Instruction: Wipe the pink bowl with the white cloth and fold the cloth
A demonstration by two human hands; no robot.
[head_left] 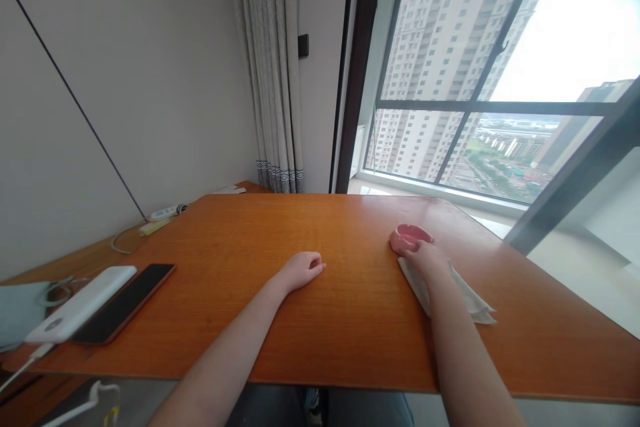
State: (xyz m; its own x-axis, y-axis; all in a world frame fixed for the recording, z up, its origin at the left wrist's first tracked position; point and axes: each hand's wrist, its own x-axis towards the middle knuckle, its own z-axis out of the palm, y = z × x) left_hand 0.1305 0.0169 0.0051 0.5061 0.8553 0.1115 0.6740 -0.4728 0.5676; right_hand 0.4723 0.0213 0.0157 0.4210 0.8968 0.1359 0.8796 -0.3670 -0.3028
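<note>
A round pink ashtray (pixel 411 232) with a notched rim is at the right side of the brown wooden table (pixel 240 227). My right hand (pixel 428 260) is closed on its near rim, with some fingertips hidden. Under my right hand and forearm lies a folded white cloth (pixel 470 297), partly covered by the arm. My left hand (pixel 302 271) rests on the tabletop near the middle, its fingers curled into a loose fist. Nothing shows inside that fist.
At the left edge, a white power bank (pixel 83 301) with a cable plugged in lies beside a dark phone (pixel 127 300). A power strip (pixel 165 212) sits by the wall. A curtain (pixel 273 80) and a large window (pixel 470 107) stand behind the table.
</note>
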